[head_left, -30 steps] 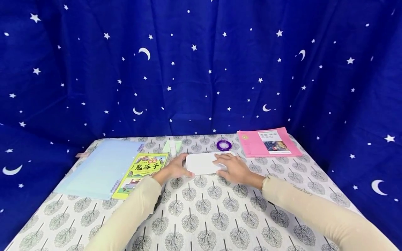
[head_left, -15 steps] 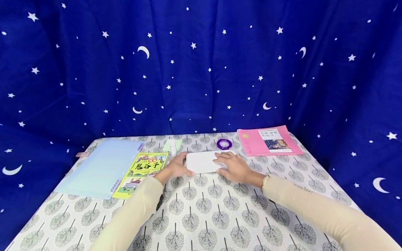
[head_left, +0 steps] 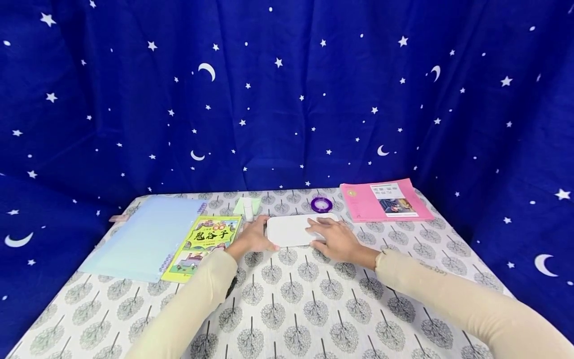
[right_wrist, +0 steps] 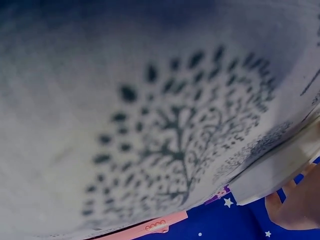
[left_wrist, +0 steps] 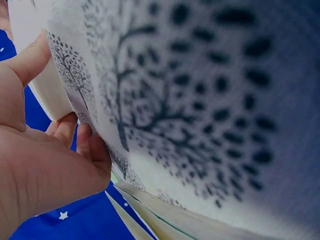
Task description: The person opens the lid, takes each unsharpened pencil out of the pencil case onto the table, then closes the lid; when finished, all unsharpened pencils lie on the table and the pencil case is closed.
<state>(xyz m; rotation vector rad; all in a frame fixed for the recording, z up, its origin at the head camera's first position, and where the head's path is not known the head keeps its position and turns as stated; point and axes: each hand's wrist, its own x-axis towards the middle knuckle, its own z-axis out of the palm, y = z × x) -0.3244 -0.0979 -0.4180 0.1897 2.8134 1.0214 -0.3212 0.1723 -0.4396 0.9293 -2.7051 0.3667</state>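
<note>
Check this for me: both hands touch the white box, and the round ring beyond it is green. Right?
Not quite: the head view shows the ring beyond the white box is purple, not green. The left hand and right hand do both touch it.

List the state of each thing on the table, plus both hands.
White case: lying flat between the hands
Left hand: holding the case's left end
Right hand: resting on the case
Yellow book: cover up
Blue folder: shut, flat
Pink book: shut, cover up
Tape roll: flat
White tube: standing or lying, cannot tell
Green paper: flat, partly hidden by the tube
Pink strip: seems partly hidden
</note>
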